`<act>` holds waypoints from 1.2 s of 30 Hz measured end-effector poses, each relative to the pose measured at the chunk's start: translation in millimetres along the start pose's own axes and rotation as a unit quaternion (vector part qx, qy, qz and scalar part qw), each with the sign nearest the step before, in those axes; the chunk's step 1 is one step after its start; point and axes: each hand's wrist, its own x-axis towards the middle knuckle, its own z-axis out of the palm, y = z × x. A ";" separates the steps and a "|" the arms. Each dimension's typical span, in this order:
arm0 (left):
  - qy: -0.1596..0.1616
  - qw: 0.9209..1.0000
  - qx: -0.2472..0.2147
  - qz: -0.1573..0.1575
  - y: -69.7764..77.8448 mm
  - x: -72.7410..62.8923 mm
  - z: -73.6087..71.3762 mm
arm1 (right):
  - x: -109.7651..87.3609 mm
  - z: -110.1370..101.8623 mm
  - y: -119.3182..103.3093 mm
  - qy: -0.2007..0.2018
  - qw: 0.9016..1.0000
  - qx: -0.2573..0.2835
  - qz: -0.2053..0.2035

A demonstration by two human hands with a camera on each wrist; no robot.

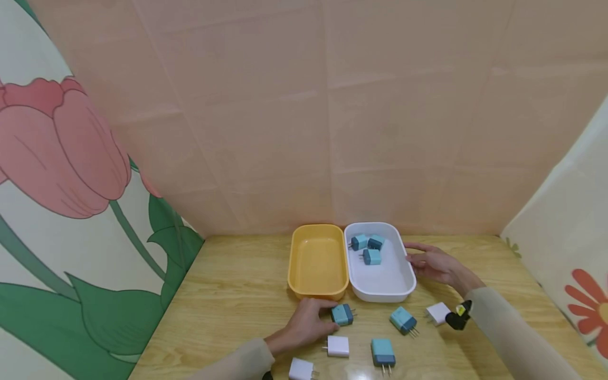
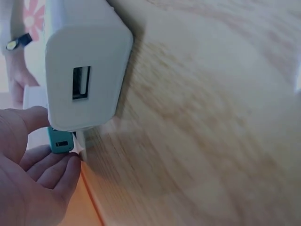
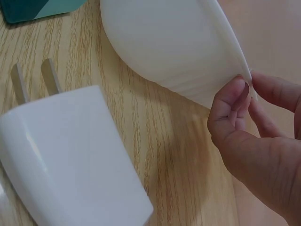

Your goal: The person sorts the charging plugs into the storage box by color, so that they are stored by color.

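We record: two-tone blue plugs; white plugs; yellow tray; white tray — wood-grained table; pink-tulip backdrop.

No lettering, label, brand or number can be read.

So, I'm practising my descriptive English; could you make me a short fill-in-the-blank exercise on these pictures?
The ____ hand pinches the rim of the white tray.
In the head view, the yellow tray stands to the ____ of the white tray.
In that view, the blue USB charger at the left hand points its prongs to the ____.
On the wooden table lie ____ white USB chargers.
Missing words: right; left; right; three.
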 end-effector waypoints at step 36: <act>-0.069 0.991 -0.111 -0.019 11.2 -3.2 -17.8 | -1.4 1.6 -0.2 0.007 1.000 -0.012 0.006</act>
